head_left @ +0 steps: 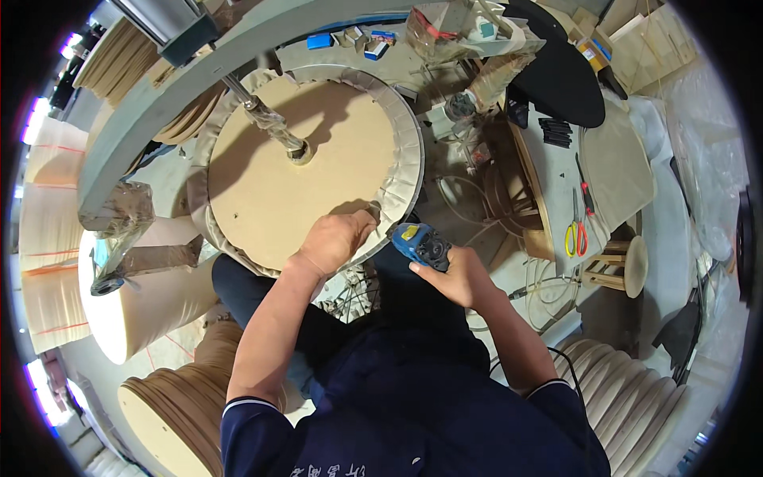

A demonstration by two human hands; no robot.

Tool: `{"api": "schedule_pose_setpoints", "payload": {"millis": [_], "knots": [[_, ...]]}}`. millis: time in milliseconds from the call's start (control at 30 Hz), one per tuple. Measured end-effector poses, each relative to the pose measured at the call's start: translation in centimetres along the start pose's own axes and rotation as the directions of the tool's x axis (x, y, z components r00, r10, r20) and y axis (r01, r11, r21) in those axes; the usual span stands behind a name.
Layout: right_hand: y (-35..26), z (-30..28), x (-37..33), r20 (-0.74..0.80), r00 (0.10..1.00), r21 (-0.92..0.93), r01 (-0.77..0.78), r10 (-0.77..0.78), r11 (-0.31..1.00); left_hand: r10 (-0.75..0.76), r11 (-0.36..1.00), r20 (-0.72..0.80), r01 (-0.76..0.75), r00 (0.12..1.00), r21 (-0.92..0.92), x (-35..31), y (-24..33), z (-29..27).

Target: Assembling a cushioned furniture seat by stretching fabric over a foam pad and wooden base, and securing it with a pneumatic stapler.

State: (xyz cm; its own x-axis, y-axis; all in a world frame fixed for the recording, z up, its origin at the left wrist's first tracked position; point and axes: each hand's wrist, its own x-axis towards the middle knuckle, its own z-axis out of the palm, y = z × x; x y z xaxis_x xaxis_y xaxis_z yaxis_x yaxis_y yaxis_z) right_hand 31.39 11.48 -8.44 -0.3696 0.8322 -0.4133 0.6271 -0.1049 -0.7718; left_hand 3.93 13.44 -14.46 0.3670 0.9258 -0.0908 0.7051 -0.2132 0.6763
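A round tan board [294, 191] lies in front of me, with beige fabric [404, 171] gathered and folded over its rim. At the near right of the board my left hand [338, 241] is closed, pinching the folded fabric edge; its fingertips are partly hidden. My right hand [462, 278] grips a blue and black staple gun [421, 242] with a yellow patch on top. The tool's nose points at the board's rim, close to my left fingers. A metal press rod [274, 123], partly wrapped in clear film, stands on the board's middle.
A grey curved frame [127, 119] arches over the left and far side. Small boxes [362, 40] lie beyond the board. On the right bench are yellow-and-red scissors [575, 230], a red-handled tool [587, 199] and black strips [555, 132]. Stacked round boards [179, 413] stand near left.
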Motion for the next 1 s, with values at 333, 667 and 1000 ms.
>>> {"api": "schedule_pose_setpoints", "payload": {"millis": [333,667,1000], "knots": [[0.5,1.9,1.7,0.009,0.998,0.033,0.061,-0.061,0.998,-0.16,0.987,-0.165,0.156,0.973,-0.039,0.8,-0.6,1.2],[0.7,2.2,2.1,-0.159,0.977,-0.02,0.143,-0.144,0.99,-0.145,0.982,-0.324,0.096,0.935,-0.164,0.7,-0.2,2.2],[-0.8,0.0,0.0,-0.006,0.994,-0.122,-0.106,0.106,0.987,0.091,0.992,0.006,-0.09,0.996,-0.093,-0.9,-0.2,-0.6]]}}
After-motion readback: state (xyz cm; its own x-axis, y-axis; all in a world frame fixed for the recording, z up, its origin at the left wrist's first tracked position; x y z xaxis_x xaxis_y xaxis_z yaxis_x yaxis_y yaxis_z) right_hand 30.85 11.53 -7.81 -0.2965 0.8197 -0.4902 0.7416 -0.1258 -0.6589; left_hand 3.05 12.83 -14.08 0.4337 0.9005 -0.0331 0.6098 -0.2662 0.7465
